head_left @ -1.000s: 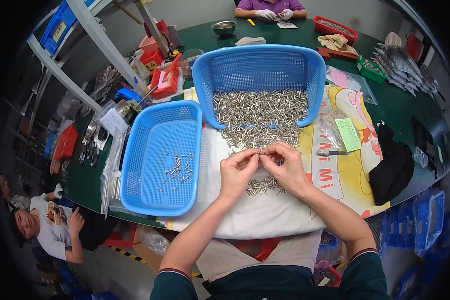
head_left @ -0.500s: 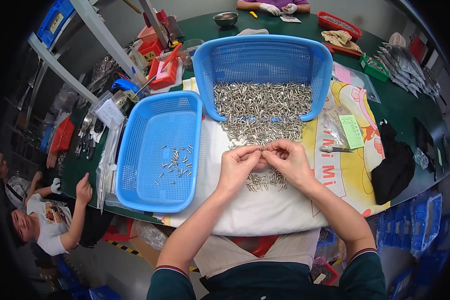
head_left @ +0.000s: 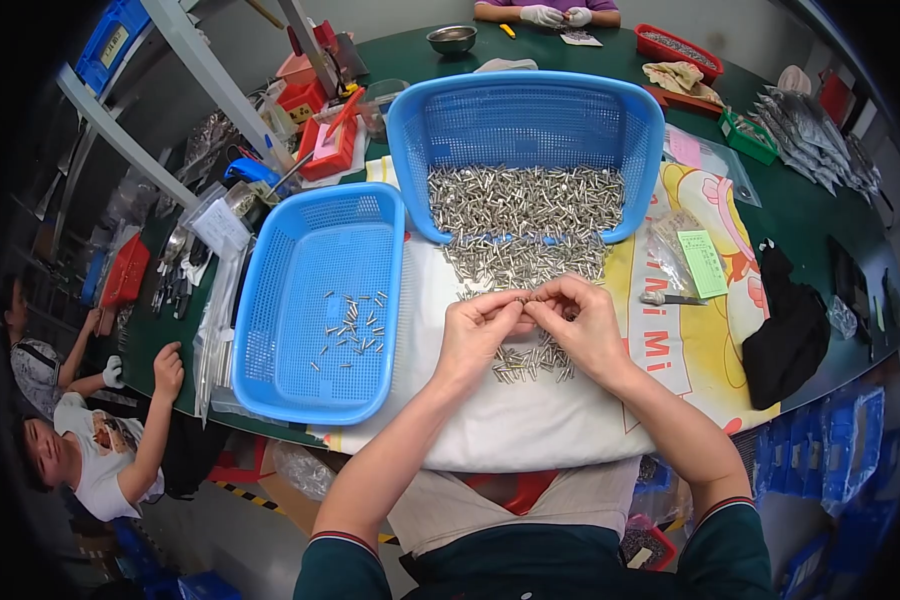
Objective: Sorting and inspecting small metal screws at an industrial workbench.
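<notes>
My left hand (head_left: 477, 335) and my right hand (head_left: 582, 325) meet fingertip to fingertip above the white cloth (head_left: 450, 420). Both are closed in a pinch on a tiny metal piece (head_left: 522, 299), mostly covered by the fingers. Beneath and around them lie many small silvery metal pins (head_left: 525, 262), spread from the mouth of a tipped blue basket (head_left: 525, 100). More pins fill the basket's lower side. To the left stands a shallow blue perforated basket (head_left: 310, 270), with a loose scatter of pins (head_left: 355, 325) on its bottom.
A green tag (head_left: 703, 263) and plastic bag lie on the patterned cloth at right, beside a black cloth (head_left: 785, 330). Red bins (head_left: 330, 145) and tools crowd the left back. Gloved hands (head_left: 560, 16) of a co-worker show across the table. Other people sit at left.
My hands stay pinched together in nearly the same place, with slight finger movement. The people at left shift a little, and the co-worker's gloved hands across the table come closer together.
</notes>
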